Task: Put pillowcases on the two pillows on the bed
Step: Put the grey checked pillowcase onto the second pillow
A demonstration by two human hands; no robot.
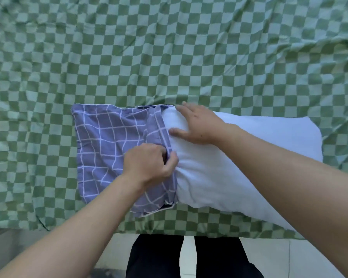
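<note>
Pinching the limp blue grid-patterned cotton pillowcase (109, 141) at its hem, the left hand (149, 163) has its fingers clamped there. Flat-fingered, the right hand (199, 125) presses the soft, squashy white pillow (239, 157); best gripped at the hem.

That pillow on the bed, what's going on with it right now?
A person is working a white pillow into a blue grid-patterned pillowcase on the green checked bedsheet. The left hand pinches the case's open edge, while the right hand presses flat on the pillow. Only one end is inside; most of the pillow is uncovered.

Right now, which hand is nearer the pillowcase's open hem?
Left. The left hand pinches the pillowcase at its hem; the right hand presses flat on the white pillow beside it.
</note>
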